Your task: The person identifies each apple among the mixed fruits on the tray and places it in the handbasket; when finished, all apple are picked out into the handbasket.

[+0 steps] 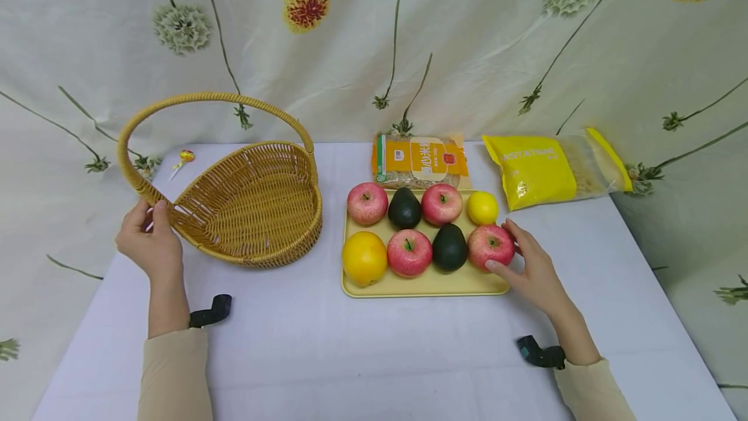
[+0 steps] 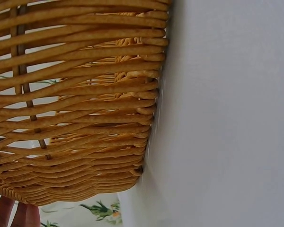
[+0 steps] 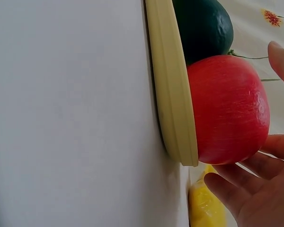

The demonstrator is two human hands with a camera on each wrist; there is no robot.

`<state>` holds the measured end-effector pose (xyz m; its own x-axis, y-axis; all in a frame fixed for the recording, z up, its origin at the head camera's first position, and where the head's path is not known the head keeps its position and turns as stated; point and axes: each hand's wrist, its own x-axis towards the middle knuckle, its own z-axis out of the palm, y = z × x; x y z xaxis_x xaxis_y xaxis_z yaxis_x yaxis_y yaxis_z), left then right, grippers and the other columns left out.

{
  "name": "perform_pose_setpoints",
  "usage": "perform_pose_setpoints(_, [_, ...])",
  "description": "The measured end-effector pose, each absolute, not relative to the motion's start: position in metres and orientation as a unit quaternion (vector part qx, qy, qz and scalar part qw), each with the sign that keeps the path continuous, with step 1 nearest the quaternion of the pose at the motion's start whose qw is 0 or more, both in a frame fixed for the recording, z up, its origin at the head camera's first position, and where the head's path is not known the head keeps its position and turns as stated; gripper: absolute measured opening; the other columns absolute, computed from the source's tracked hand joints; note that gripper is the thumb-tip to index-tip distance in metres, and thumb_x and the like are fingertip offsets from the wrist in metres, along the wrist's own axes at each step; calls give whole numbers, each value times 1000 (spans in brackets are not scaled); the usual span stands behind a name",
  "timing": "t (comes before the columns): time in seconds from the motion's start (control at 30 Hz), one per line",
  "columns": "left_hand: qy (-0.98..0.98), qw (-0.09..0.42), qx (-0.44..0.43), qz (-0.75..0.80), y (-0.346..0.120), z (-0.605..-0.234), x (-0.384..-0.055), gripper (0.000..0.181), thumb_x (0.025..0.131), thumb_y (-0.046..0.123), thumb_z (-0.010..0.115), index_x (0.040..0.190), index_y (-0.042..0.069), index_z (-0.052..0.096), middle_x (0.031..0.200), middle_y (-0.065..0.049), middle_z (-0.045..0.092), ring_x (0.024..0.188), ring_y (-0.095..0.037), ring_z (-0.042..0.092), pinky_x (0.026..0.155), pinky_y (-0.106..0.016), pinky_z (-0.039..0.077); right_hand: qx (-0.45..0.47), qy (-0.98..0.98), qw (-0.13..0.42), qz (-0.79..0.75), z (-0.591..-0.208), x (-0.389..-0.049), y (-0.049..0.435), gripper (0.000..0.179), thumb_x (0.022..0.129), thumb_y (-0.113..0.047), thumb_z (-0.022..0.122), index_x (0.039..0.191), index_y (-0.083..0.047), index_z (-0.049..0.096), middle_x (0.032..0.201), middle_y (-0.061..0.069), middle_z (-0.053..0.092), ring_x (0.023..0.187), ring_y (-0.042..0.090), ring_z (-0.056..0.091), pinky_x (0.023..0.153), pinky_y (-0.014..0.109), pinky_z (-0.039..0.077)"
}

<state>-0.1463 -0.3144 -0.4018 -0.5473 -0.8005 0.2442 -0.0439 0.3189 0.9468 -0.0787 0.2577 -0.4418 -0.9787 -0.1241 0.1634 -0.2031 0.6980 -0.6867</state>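
Observation:
My left hand (image 1: 153, 237) pinches the wicker basket (image 1: 263, 213) where its tall handle (image 1: 216, 97) meets the left rim; in the left wrist view, fingertips (image 2: 26, 215) show at the woven edge. My right hand (image 1: 534, 271) is spread around the right-front apple (image 1: 489, 245) on the yellow tray (image 1: 421, 288). In the right wrist view, the fingers lie along one side of that apple and the thumb (image 3: 281, 61) stands apart from it. Beside this apple sits a dark avocado (image 1: 450, 247). A lemon (image 1: 482, 208) lies behind it.
Also on the tray are an orange (image 1: 365, 258), another avocado (image 1: 404, 208) and more apples (image 1: 410, 253). Behind it lie an orange-labelled grain bag (image 1: 421, 160) and a yellow pasta bag (image 1: 555, 167). A lollipop (image 1: 186, 157) lies behind the basket, near the flowered cloth.

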Motion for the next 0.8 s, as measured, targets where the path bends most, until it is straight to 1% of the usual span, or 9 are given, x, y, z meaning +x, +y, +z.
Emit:
perform_pose_setpoints(0.13, [-723,377,291,-500,-315,-403,-147,25,96,21,62,118,26,72,97,23,61,91,5,55,82,-16,45,85,-920,49,378,-443,-79,257,85,83,-24,77,148,4,31,147,26,39,130,41,44,100,58,43])
perform_pose_setpoints(0.33, [-721,379,290,-503,-316,-403,-148,25,95,21,62,118,26,72,95,23,60,90,5,56,81,-16,46,91,-924,63,366,-446,-80,256,85,81,-22,80,147,6,34,144,25,43,125,39,48,96,55,46])
perform_pose_setpoints(0.57, [-718,375,295,-506,-316,-403,-149,25,96,20,62,118,26,72,98,23,61,91,4,55,82,-16,45,93,-924,66,365,-448,-80,256,85,79,-21,81,145,6,36,142,25,45,123,38,50,93,54,49])
perform_pose_setpoints(0.8, [-721,379,293,-501,-315,-402,-148,24,96,21,61,117,25,72,93,24,59,90,4,55,80,-16,45,92,-925,73,361,-448,-81,256,86,76,-19,84,144,5,38,140,25,47,121,38,51,91,53,50])
